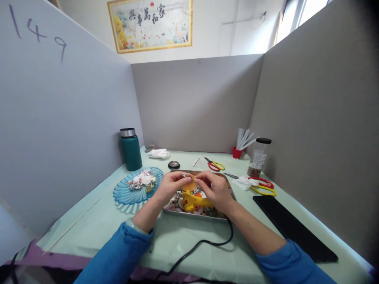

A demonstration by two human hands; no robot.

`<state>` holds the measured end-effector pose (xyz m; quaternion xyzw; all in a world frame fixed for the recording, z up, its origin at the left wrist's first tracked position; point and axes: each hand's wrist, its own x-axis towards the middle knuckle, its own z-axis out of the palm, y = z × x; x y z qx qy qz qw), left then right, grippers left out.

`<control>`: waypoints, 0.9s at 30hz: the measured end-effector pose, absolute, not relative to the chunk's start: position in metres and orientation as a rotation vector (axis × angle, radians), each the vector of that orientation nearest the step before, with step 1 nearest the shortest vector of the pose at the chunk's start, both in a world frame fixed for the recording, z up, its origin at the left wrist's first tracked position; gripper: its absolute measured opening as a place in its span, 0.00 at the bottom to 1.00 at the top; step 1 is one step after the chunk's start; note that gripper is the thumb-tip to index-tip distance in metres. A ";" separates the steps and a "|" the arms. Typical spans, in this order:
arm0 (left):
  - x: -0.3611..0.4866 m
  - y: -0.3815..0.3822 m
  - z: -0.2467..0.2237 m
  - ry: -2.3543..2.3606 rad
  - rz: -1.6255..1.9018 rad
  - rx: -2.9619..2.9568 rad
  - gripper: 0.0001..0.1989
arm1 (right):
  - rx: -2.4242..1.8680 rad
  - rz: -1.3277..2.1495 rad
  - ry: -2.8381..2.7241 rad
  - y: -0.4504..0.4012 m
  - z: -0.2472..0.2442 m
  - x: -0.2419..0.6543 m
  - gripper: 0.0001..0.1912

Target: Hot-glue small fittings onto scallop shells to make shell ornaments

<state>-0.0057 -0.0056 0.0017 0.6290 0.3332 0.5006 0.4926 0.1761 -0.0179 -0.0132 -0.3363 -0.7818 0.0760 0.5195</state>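
Note:
My left hand (173, 185) and my right hand (215, 190) meet above a metal tray (192, 216). Both are closed in a pinch, thumbs and fingertips almost touching; what lies between them is too small to make out. A flat, rounded orange piece (188, 186) shows just below the fingertips, and I cannot tell whether they grip it. Under my right hand, a yellow glue gun (192, 201) rests on a mix of shells and shiny scraps in the tray. Its black cord (204, 241) runs over the tray's front edge.
Left stand a blue plate (124, 193) of crumpled scraps and a green flask (130, 152). Scissors (216, 165) lie behind the tray. To the right are a red cup (237, 153) of white sticks, a clear jar (257, 159), more scissors (263, 187) and a black slab (293, 227).

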 end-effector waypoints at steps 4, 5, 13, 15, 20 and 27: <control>-0.006 -0.004 0.000 0.802 1.227 1.534 0.10 | -0.796 0.172 -1.875 -0.018 -0.012 0.176 0.07; -0.006 -0.004 0.000 0.802 1.228 1.534 0.11 | -0.799 0.166 -1.874 -0.018 -0.012 0.175 0.07; -0.004 -0.006 0.002 0.800 1.173 1.554 0.14 | -0.877 0.147 -1.845 -0.015 -0.014 0.175 0.08; -0.003 -0.007 0.003 0.785 1.159 1.555 0.16 | -0.887 0.160 -1.826 -0.015 -0.014 0.176 0.09; -0.002 -0.008 0.005 0.749 1.189 1.526 0.17 | -0.864 0.172 -1.810 -0.014 -0.014 0.176 0.08; -0.002 -0.006 0.002 0.796 1.199 1.512 0.14 | -0.843 0.140 -1.840 -0.016 -0.013 0.176 0.07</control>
